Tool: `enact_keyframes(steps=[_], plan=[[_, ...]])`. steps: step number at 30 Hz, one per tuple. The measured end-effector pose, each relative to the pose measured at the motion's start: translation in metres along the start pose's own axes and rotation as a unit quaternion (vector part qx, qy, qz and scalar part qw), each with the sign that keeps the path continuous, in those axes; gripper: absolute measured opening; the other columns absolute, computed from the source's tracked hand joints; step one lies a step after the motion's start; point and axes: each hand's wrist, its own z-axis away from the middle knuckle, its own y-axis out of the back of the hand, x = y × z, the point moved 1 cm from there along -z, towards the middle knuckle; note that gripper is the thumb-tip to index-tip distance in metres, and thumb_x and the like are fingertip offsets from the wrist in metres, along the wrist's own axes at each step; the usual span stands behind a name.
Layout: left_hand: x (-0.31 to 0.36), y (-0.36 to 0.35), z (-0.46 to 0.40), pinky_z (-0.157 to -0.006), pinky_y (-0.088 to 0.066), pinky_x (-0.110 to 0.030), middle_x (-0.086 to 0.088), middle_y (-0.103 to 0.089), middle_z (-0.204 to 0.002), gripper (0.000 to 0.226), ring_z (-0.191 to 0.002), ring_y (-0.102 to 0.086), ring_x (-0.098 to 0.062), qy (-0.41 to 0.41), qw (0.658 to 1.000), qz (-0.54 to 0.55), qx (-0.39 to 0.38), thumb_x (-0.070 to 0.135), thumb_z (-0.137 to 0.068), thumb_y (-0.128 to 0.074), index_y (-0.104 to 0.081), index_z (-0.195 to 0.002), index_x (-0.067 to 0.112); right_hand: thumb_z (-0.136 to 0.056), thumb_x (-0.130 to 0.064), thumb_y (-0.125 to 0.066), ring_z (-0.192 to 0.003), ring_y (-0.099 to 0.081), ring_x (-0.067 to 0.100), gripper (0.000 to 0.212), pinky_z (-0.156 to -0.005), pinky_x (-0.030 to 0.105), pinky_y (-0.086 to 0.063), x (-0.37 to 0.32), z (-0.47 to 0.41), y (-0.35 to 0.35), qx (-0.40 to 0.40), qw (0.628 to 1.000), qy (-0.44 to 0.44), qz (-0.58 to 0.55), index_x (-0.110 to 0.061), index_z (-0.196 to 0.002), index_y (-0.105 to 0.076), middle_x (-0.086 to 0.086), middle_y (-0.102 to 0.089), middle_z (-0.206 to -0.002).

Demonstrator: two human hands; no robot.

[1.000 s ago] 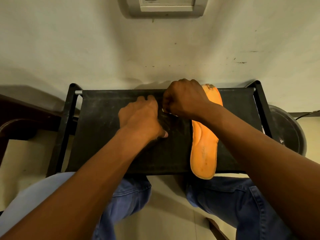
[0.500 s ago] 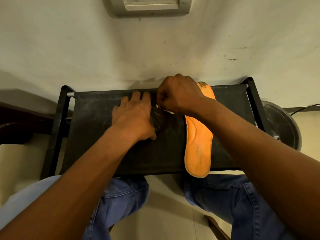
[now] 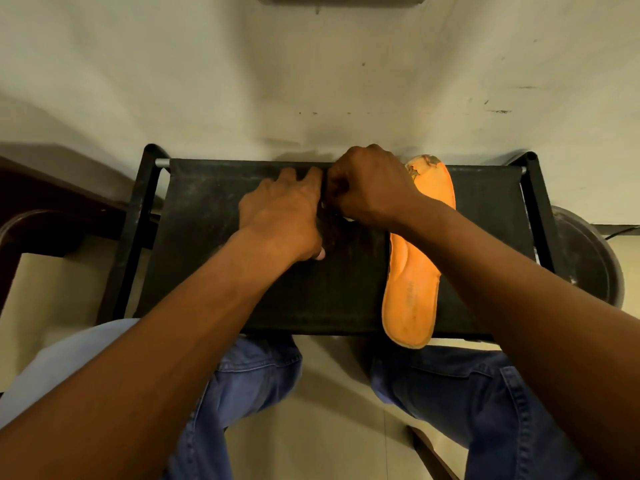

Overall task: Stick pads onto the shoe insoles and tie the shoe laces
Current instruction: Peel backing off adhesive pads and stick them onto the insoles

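Observation:
An orange insole [image 3: 412,289] lies lengthwise on the right part of a black fabric-topped stand [image 3: 207,220], its heel hanging over the near edge and its worn toe at the far edge. Left of it a dark pad [image 3: 337,233] lies on the fabric, mostly hidden by my hands. My left hand [image 3: 280,216] rests flat on the pad, palm down, fingers pointing away from me. My right hand [image 3: 370,188] is curled just beside it and pinches a small pale edge of the pad between its fingertips. My right forearm crosses over the middle of the insole.
A pale wall rises right behind the stand. A dark round bin [image 3: 585,261] stands at the right of the frame. Dark wooden furniture [image 3: 41,209] sits at the left. My knees in blue jeans [image 3: 450,393] are below the stand's near edge.
Both hands have shifted slightly toward the far edge of the stand. The left hand's fingers have stretched out flatter on the pad while the right hand keeps its pinch.

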Motion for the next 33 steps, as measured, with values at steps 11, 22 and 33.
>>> enact_keyframes(steps=[11,22,33], plan=[[-0.005,0.000,-0.003,-0.097,-0.050,-0.055,-0.009,-0.043,-0.145,0.113,-0.133,-0.047,-0.037,0.005,1.000,0.014,-0.013,0.048,-0.061,-0.095,-0.027,-0.150,0.029,-0.081,-0.025,-0.070,-0.079,-0.067,0.023,0.011,-0.068,0.033,-0.053,-0.004,0.003,0.004,-0.031,0.998,-0.011,0.058,-0.023,-0.088,-0.079,0.001,-0.074,-0.085],[-0.007,-0.001,-0.005,-0.096,-0.049,-0.053,-0.007,-0.044,-0.144,0.115,-0.132,-0.049,-0.036,0.012,1.000,0.026,-0.010,0.050,-0.057,-0.096,-0.028,-0.148,0.029,-0.086,-0.031,-0.066,-0.075,-0.062,0.025,0.014,-0.063,0.030,-0.038,-0.009,0.003,0.008,-0.067,0.992,0.014,0.107,-0.018,-0.086,-0.073,0.003,-0.065,-0.077],[-0.006,-0.001,-0.006,-0.101,-0.049,-0.055,-0.008,-0.043,-0.147,0.119,-0.135,-0.046,-0.037,0.018,0.999,0.030,-0.015,0.049,-0.058,-0.096,-0.025,-0.151,0.030,-0.087,-0.031,-0.062,-0.067,-0.049,0.021,0.032,-0.070,0.034,-0.032,-0.016,0.003,0.009,-0.062,0.987,0.005,0.148,-0.021,-0.063,-0.044,-0.004,-0.043,-0.063]])
